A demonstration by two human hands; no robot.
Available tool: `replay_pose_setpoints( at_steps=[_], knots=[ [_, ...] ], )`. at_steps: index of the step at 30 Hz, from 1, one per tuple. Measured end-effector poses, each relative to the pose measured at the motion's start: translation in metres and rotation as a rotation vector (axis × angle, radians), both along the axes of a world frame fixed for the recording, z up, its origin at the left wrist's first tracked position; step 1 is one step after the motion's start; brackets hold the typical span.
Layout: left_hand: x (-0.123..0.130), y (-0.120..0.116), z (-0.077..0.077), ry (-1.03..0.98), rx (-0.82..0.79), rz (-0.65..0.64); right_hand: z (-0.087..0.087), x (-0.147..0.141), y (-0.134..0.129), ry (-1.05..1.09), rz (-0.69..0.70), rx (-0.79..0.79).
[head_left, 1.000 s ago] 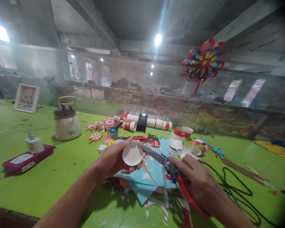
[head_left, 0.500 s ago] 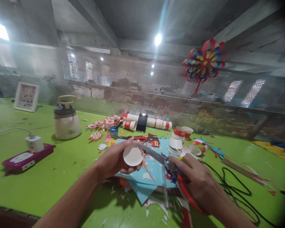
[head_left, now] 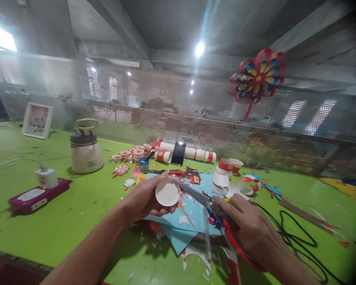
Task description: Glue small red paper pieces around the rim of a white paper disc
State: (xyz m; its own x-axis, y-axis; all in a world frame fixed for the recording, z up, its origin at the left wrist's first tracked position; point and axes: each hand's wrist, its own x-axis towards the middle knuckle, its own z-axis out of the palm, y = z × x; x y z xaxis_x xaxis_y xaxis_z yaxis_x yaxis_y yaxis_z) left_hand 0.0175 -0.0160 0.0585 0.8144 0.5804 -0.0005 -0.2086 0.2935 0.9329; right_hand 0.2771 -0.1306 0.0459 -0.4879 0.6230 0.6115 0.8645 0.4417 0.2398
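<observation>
My left hand (head_left: pixel 144 198) holds a round white paper cup piece (head_left: pixel 167 193), its pale disc facing me. Fingers curl behind and below it. My right hand (head_left: pixel 246 217) is closed on scissors (head_left: pixel 235 247) with red handles, whose long metal blades point left and reach the cup piece's right edge. Beneath both lies light blue paper (head_left: pixel 178 237) strewn with white and orange scraps. Curved cut strips of cup (head_left: pixel 198 255) lie at the near side of the paper.
Stacked cups (head_left: pixel 221 178), a phone (head_left: pixel 178 153), a row of nested cups (head_left: pixel 195 153) and a blue jar (head_left: pixel 143 163) stand behind. A large bottle (head_left: pixel 86 152) and purple power strip (head_left: pixel 40 196) are left; a black cable (head_left: pixel 284 233) lies right.
The view has shifted slightly, so the surroundings sit a little further right. Both hands keep nearly the same pose, with the cup piece and scissors still held.
</observation>
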Motion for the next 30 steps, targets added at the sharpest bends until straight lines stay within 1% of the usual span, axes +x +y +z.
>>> replay_pose_setpoints(
  at_steps=[3,9,17,19,22,26,28,30],
  knots=[
    [-0.0001,0.0009,-0.0003,-0.005,0.002,-0.013,-0.0001,0.0004,0.0000,-0.003,0.004,0.007],
    [-0.0005,0.0010,0.0010,0.027,0.024,0.004,-0.0001,0.0015,0.0008,-0.018,-0.006,0.012],
    [0.0002,0.0011,0.0032,0.056,0.010,0.011,0.0019,-0.0018,-0.0017,0.002,-0.037,-0.075],
    [-0.0007,0.0016,0.0038,0.049,0.018,0.013,0.0002,-0.0006,-0.0012,0.050,-0.053,-0.134],
    [-0.0024,0.0019,0.0051,0.030,0.040,0.035,-0.0032,0.0029,0.0014,0.202,-0.099,-0.248],
    [-0.0042,0.0014,0.0045,-0.086,0.070,0.048,-0.0032,0.0049,0.0051,0.411,-0.112,-0.399],
    [-0.0050,0.0013,0.0031,-0.143,0.083,0.049,-0.0018,0.0047,0.0062,0.463,-0.121,-0.431],
    [-0.0058,0.0016,0.0017,-0.170,0.107,0.062,-0.0012,0.0050,0.0071,0.489,-0.138,-0.423]
  ],
)
